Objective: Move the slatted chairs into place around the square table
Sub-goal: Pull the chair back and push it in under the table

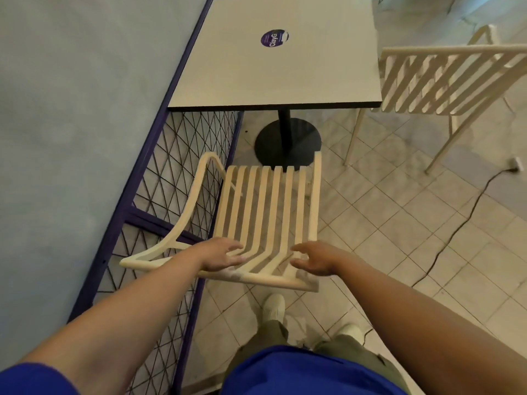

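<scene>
A cream slatted chair (265, 206) stands right in front of me, its seat pointing at the square white table (273, 75) with a black pedestal base (288, 142). Both my hands are over the top of the chair's backrest. My left hand (222, 253) lies there with straight fingers, and my right hand (312, 259) hovers with loosely spread fingers; neither grips the rail. A second cream slatted chair (445, 81) stands at the table's right side.
A purple-framed wire-mesh fence (176, 155) runs along the left, close to the chair's left armrest. A black cable (467, 212) trails across the tiled floor on the right. A round purple sticker (275, 38) sits on the tabletop. My feet are just behind the chair.
</scene>
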Motion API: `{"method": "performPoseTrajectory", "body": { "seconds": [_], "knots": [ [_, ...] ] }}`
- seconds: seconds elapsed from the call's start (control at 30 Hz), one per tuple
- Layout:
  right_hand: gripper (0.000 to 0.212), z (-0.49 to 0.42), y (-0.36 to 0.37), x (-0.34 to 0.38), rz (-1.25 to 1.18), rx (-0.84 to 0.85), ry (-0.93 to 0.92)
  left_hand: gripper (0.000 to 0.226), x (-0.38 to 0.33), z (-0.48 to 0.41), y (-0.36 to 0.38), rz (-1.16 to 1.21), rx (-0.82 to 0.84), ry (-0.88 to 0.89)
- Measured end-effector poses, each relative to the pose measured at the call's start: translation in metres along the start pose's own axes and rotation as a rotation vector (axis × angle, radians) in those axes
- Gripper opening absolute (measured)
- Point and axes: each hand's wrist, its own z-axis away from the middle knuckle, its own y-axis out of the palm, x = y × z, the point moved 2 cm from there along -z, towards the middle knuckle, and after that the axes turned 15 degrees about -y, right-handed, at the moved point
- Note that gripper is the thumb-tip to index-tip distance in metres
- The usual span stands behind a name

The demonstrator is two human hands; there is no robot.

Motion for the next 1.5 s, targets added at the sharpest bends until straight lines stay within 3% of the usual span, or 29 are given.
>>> {"method": "performPoseTrajectory", "body": {
  "seconds": [0.4,0.63,0.87,1.5],
  "knots": [
    [0.062,0.155,-0.036,-0.122,-0.033,-0.157,0.207,0.055,-0.229,0.021,0.023,-0.054,-0.050,0.208],
    [0.061,0.209,-0.046,-0.167,-0.085,-0.201,0.304,0.054,-0.314,0.015,0.026,-0.137,0.004,0.299],
    [0.060,0.214,-0.084,-0.204,-0.116,-0.223,0.341,0.053,-0.364,-0.020,0.003,-0.176,0.005,0.312],
    [0.060,0.178,-0.289,-0.334,-0.061,-0.241,0.374,0.052,-0.514,-0.130,-0.144,-0.099,0.034,0.320]
  ]
}}
